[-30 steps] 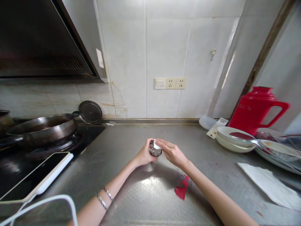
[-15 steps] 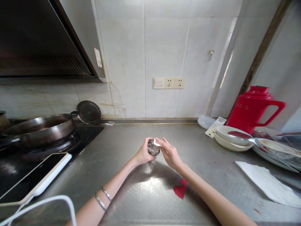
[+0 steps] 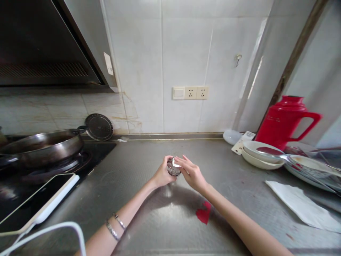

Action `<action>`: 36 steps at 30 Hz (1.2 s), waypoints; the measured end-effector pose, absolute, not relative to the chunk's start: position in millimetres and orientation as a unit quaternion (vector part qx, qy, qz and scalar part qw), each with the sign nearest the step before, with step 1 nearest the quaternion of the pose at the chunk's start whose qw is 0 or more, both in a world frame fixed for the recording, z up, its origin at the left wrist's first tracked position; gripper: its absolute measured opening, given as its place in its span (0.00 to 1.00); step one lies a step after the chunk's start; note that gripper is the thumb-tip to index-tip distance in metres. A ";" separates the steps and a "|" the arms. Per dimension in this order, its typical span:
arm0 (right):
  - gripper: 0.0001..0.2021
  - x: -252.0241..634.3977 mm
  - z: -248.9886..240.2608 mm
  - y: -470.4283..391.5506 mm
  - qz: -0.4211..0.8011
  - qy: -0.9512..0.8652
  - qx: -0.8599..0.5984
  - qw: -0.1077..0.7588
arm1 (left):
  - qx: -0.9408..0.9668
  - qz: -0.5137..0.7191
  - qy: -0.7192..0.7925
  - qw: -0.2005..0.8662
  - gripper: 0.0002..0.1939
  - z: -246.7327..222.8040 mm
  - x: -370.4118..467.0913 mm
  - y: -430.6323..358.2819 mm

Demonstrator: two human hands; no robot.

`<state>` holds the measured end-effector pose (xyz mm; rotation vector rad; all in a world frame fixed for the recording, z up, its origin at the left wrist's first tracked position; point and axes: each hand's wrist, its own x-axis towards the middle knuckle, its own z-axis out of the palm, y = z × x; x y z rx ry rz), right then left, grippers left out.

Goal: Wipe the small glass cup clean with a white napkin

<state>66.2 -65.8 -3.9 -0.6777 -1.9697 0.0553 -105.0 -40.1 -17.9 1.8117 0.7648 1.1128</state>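
Observation:
A small round glass piece (image 3: 173,170), clear with dark facets, is held by my left hand (image 3: 163,173), whose fingers wrap round its left side. My right hand (image 3: 192,173) presses a small white piece (image 3: 175,163) against the upper part of the glass with its fingertips. Below them on the metal counter (image 3: 149,220) lies a scrap of red material (image 3: 204,213).
At left a steel pan (image 3: 45,147) sits on the black stove, with a phone (image 3: 34,202) and white cable in front. To the right are a red thermos (image 3: 285,122), stacked bowls (image 3: 261,163) and a white napkin (image 3: 303,206).
My right fingertips and the white piece have shifted slightly left over the glass. My left hand keeps its grip. The whole view has moved a little.

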 end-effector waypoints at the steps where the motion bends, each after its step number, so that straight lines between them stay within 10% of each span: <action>1: 0.17 66.4 -2.6 -67.1 0.012 -0.827 -0.267 0.495 | 0.724 0.447 0.300 0.432 0.39 -17.5 -105.0 -40.0; 36: 0.13 68.8 -4.1 -60.8 0.067 -0.744 -0.360 0.559 | 0.690 0.442 0.339 0.462 0.41 -11.0 -100.2 -46.2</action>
